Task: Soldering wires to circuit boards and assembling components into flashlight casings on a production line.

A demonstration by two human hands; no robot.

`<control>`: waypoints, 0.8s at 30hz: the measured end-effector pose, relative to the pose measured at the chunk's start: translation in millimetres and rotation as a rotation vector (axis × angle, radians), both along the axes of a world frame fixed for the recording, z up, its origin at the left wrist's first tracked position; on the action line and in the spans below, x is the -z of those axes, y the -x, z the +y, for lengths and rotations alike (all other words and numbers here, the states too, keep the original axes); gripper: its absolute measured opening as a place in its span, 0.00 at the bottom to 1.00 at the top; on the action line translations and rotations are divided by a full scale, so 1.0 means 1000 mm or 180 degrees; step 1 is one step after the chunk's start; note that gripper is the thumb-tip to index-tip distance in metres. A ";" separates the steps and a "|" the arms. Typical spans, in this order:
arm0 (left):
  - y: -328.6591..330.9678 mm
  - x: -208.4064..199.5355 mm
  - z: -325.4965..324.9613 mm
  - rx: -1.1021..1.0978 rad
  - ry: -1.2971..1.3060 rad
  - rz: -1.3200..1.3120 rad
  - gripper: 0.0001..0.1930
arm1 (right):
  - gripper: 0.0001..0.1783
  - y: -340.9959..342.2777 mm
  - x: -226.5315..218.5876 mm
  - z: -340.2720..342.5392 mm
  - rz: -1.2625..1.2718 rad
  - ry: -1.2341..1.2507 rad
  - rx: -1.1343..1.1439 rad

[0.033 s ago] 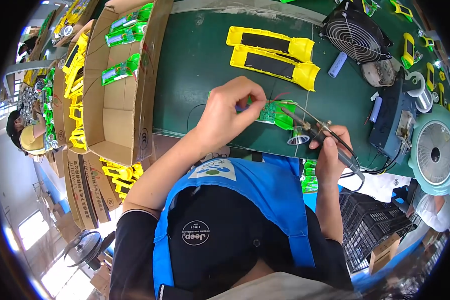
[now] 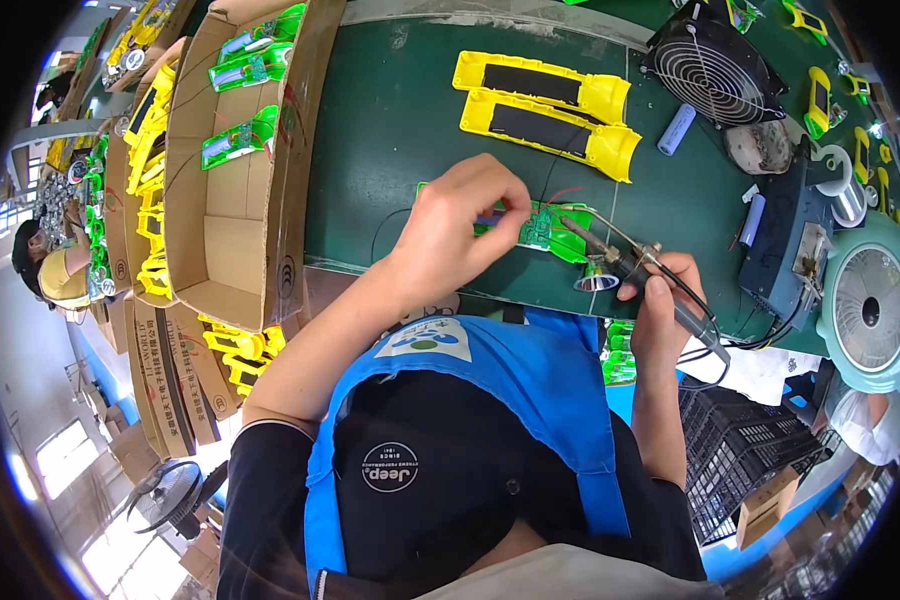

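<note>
From where I stand, the person's left hand (image 2: 460,220) is bent over the near edge of the green table (image 2: 390,130), thumb and forefinger drawn into a narrow pinch at the left part of an open green shell (image 2: 570,246); I cannot tell whether the fingertips meet or grip something there. The right hand (image 2: 668,292) is wrapped round a dark soldering iron (image 2: 626,267), its tip slanting up and left to the circuit board (image 2: 542,229) lying in that shell. A thin red wire (image 2: 568,190) rises just behind the board, and a silvery reflector (image 2: 597,276) sits at the shell's right end. Beyond the hands lie two yellow shells (image 2: 552,136), side by side.
</note>
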State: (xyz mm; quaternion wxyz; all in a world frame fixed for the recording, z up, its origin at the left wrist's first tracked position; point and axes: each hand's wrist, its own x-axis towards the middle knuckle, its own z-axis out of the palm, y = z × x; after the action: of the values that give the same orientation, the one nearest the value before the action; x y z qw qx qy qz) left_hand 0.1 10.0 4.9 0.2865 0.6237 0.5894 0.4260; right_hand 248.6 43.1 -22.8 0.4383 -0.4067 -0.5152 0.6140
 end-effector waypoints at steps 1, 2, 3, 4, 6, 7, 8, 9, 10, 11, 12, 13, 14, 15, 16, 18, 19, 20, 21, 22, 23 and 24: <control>0.001 0.006 -0.002 0.0090 -0.0291 0.0324 0.08 | 0.11 -0.001 0.000 0.000 -0.0132 -0.0028 -0.0035; 0.001 0.007 -0.003 0.0083 -0.0274 0.0307 0.08 | 0.10 -0.001 0.006 0.004 -0.0163 -0.0486 -0.0100; 0.000 0.005 -0.004 0.0152 -0.0380 0.0719 0.10 | 0.10 0.000 0.004 0.004 -0.0181 -0.0468 -0.0108; -0.002 0.002 -0.005 0.0217 -0.0491 0.1129 0.11 | 0.10 0.000 0.001 0.004 -0.0233 -0.0473 -0.0142; -0.006 -0.002 -0.004 0.0205 -0.0436 0.1217 0.12 | 0.11 0.000 0.000 0.003 -0.0275 -0.0524 -0.0183; -0.006 -0.004 -0.004 0.0183 -0.0341 0.1281 0.11 | 0.11 -0.001 0.002 0.003 -0.0306 -0.0502 -0.0189; -0.007 -0.005 -0.003 0.0161 -0.0245 0.1346 0.11 | 0.11 0.000 0.003 0.002 -0.0335 -0.0480 -0.0194; -0.007 -0.007 -0.003 0.0154 -0.0238 0.1341 0.11 | 0.10 0.002 0.002 0.002 -0.0312 -0.0454 -0.0221; -0.007 -0.009 -0.003 0.0181 -0.0138 0.1369 0.10 | 0.10 0.002 0.001 0.002 -0.0321 -0.0447 -0.0222; -0.007 -0.010 -0.002 0.0207 -0.0038 0.1399 0.10 | 0.09 0.002 0.000 0.001 -0.0358 -0.0462 -0.0267; -0.006 -0.011 -0.002 0.0205 -0.0034 0.1393 0.10 | 0.09 0.003 -0.001 0.001 -0.0393 -0.0477 -0.0312; -0.006 -0.011 -0.001 0.0281 -0.0017 0.1400 0.10 | 0.09 0.002 -0.002 0.001 -0.0398 -0.0471 -0.0304; -0.005 -0.012 0.000 0.0356 0.0000 0.1408 0.09 | 0.08 0.002 -0.003 0.001 -0.0406 -0.0427 -0.0287; -0.005 -0.012 0.001 0.0364 0.0003 0.1403 0.09 | 0.07 0.002 -0.004 0.001 -0.0414 -0.0383 -0.0269; -0.005 -0.013 0.001 0.0373 0.0021 0.1375 0.09 | 0.07 0.003 -0.003 0.001 -0.0411 -0.0381 -0.0283; -0.005 -0.014 0.000 0.0366 0.0048 0.1350 0.09 | 0.11 0.005 -0.003 0.002 -0.0615 -0.0511 -0.0322; -0.005 -0.014 0.000 0.0384 0.0087 0.1387 0.09 | 0.11 0.005 -0.003 0.002 -0.0612 -0.0508 -0.0332; -0.005 -0.014 0.001 0.0399 0.0129 0.1425 0.09 | 0.11 0.006 -0.004 0.003 -0.0638 -0.0527 -0.0354; -0.005 -0.014 0.001 0.0385 0.0139 0.1428 0.09 | 0.11 0.006 -0.004 0.004 -0.0663 -0.0545 -0.0379; -0.005 -0.015 0.001 0.0401 0.0134 0.1451 0.09 | 0.11 0.006 -0.005 0.002 -0.0675 -0.0553 -0.0367; -0.005 -0.015 0.001 0.0414 0.0130 0.1474 0.09 | 0.12 0.005 -0.006 0.001 -0.0719 -0.0610 -0.0360; -0.005 -0.015 0.000 0.0423 0.0118 0.1464 0.09 | 0.12 0.005 -0.007 0.000 -0.0764 -0.0668 -0.0353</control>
State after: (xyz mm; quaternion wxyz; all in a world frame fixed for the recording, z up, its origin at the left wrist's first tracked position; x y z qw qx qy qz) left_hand 5.5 10.1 19.9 0.1836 0.7364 0.6045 0.2420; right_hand 244.0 43.1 -16.0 0.3791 -0.4000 -0.6469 0.5271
